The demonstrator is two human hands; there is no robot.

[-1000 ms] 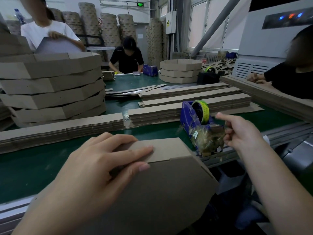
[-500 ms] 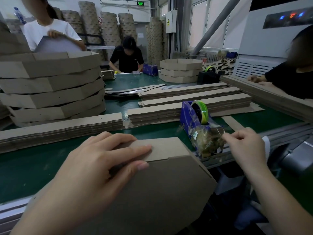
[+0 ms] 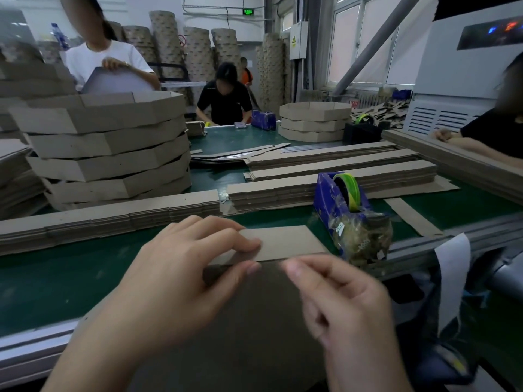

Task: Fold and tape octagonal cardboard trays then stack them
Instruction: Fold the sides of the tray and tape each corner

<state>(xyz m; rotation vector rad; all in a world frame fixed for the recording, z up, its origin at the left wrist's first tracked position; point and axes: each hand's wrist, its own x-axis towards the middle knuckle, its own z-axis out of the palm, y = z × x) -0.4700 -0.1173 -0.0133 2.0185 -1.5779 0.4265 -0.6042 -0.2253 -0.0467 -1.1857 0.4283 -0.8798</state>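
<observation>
Head view: you look down over your own two hands at the near edge of a green belt [image 3: 56, 278].
Left hand: your left hand [image 3: 181, 275] lies flat on the cardboard tray [image 3: 285, 241]. Its fingers are spread and nearly straight over the lighter top flap, and the thumb presses the darker panel just under the fold line. It presses and does not clench.
Right hand: your right hand [image 3: 345, 301] hovers just beside the left thumb, over the same fold. Its fingers are curled and the thumb tip meets the forefinger. It is blurred, so you cannot tell whether anything is pinched between them.
Cardboard tray: it sits at the belt's near edge, tilted toward you, with the dark panel running down out of view below your wrists.
Tape dispenser: the blue tape dispenser [image 3: 342, 205] stands on the belt just right of the tray, with a green-and-yellow tape roll [image 3: 349, 190] in it.
Flat cardboard strips: the flat cardboard strips [image 3: 113, 216] lie in long rows across the belt behind your hands.
Stack of folded trays: the stack of folded trays [image 3: 107, 154] rises at the left, behind the strips.
Far stack: a lower far stack [image 3: 314, 120] sits toward the back right.
Others: a person in a white shirt [image 3: 104, 60] holds a sheet behind the left stack, and a person in black [image 3: 223, 100] bends over the far end.
</observation>
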